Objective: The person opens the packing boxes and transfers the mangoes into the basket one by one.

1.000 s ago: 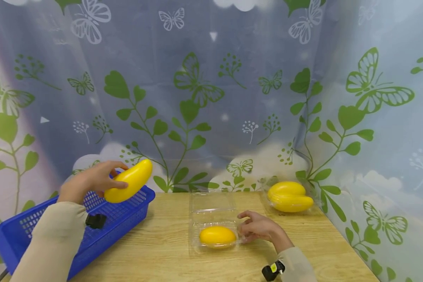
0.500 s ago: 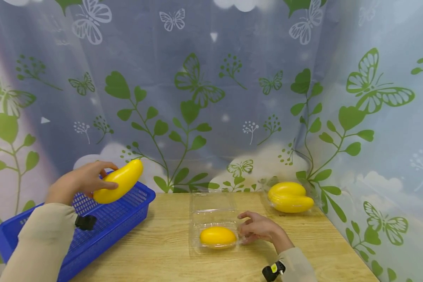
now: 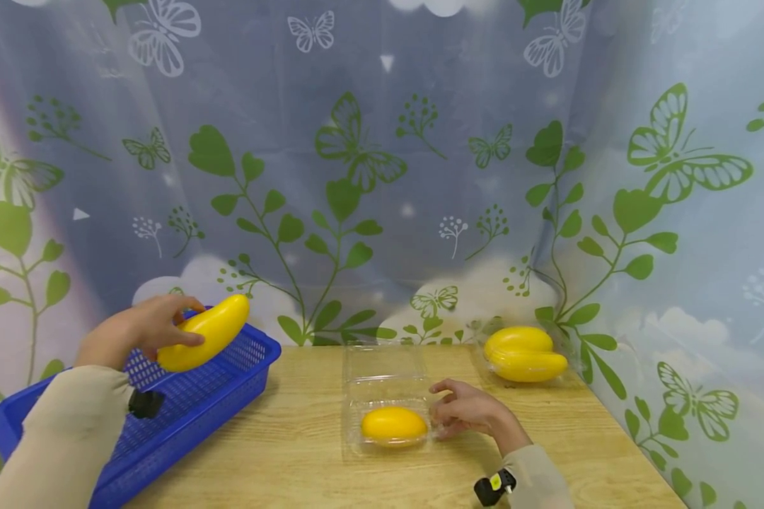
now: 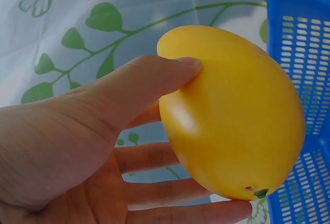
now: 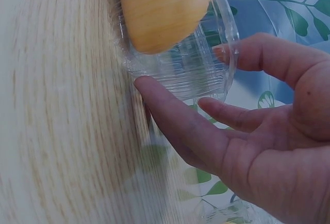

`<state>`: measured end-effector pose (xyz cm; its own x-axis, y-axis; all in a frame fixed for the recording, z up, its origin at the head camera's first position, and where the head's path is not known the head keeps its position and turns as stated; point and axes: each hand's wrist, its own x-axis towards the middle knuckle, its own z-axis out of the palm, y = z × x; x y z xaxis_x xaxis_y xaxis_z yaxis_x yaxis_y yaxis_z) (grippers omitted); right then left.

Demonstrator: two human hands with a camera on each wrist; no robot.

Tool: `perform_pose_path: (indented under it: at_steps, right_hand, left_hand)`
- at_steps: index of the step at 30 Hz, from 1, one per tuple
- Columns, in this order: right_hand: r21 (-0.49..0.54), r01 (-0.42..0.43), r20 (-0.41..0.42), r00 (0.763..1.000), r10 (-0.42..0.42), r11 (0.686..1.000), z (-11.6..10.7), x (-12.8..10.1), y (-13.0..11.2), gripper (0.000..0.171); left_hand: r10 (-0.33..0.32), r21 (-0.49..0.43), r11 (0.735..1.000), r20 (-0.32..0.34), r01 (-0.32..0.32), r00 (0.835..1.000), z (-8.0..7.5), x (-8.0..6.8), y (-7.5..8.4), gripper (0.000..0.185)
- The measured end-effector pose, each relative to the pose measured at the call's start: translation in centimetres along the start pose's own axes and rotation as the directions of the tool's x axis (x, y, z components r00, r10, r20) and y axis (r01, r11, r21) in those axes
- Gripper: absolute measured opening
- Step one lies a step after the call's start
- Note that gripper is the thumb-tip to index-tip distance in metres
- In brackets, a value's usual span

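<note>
Head view: the left hand [image 3: 141, 331] gripped a yellow mango [image 3: 205, 333] above the blue basket [image 3: 229, 396], left of the clear box [image 3: 385, 385]. The right hand [image 3: 467, 410], fingers loosely spread, steadied that box, which held one mango [image 3: 394, 425]. A firm brace and slow lowering beside the fruit inside would likely serve best.

Our left arm hiding part of the basket [image 3: 229, 382], basket's near corner cut off at the frame edge, our left fingers behind the mango [image 3: 205, 334], far fruits [image 3: 523, 355] beyond the box [image 3: 385, 396] too blurred to tell whether boxed, wrist-view box edges smeared.
</note>
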<state>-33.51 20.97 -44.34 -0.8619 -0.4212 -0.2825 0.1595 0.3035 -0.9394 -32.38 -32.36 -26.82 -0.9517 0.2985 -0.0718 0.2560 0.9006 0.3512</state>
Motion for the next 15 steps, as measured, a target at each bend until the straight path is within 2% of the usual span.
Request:
perform_pose_path:
  at_steps: [9,15]
  right_hand:
    - [0.003,0.011,0.001,1.000,-0.011,1.000,0.0,0.0,0.0,0.070]
    - [0.002,0.008,-0.003,1.000,-0.008,1.000,0.0,0.0,0.0,0.071]
  left_hand:
    - [-0.024,0.017,1.000,0.012,0.024,1.000,0.3,-0.4,-1.2,0.073]
    - [-0.038,-0.011,0.999,0.015,0.038,0.999,0.6,-0.7,-2.3,0.074]
